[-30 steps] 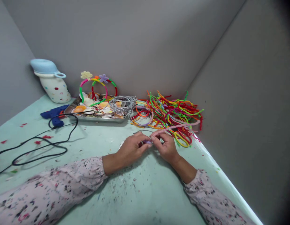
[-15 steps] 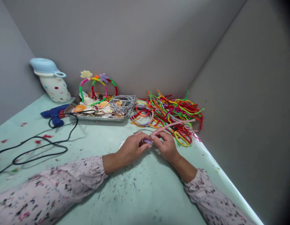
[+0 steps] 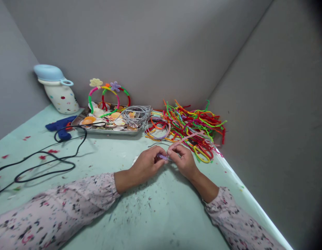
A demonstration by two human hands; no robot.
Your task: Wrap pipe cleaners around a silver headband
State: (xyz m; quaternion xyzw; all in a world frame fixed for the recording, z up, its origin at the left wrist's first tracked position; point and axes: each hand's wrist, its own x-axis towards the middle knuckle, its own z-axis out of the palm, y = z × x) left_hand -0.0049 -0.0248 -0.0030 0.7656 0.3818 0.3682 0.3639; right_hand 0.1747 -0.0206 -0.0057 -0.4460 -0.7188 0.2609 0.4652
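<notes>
My left hand (image 3: 147, 161) is closed, thumb and fingers pinching a short purple fuzzy coil (image 3: 163, 157) that looks like pipe cleaner wound round a wire. Close beside it, my right hand (image 3: 184, 159) pinches a pink pipe cleaner (image 3: 188, 137), whose free end points up and to the right. A thin grey wire (image 3: 158, 143) curves out behind the fingers. The fingertips of both hands nearly meet, and they hide where the pink and purple pieces come together. Something white shows partly from behind my left hand.
A metal tray (image 3: 111, 132) holds felt-like pieces, two colourful flower-topped hoops (image 3: 118, 101) and a grey wire coil (image 3: 136, 114). Right of it lies a heap of pipe cleaners (image 3: 192, 121). A blue glue gun (image 3: 62, 125), its black cord (image 3: 72, 161) and a white bottle (image 3: 61, 97) are at left.
The pink pipe cleaner's free end has drawn in toward my right hand, so less of it sticks out. A little more of the purple coil shows. Both hands stay in place.
</notes>
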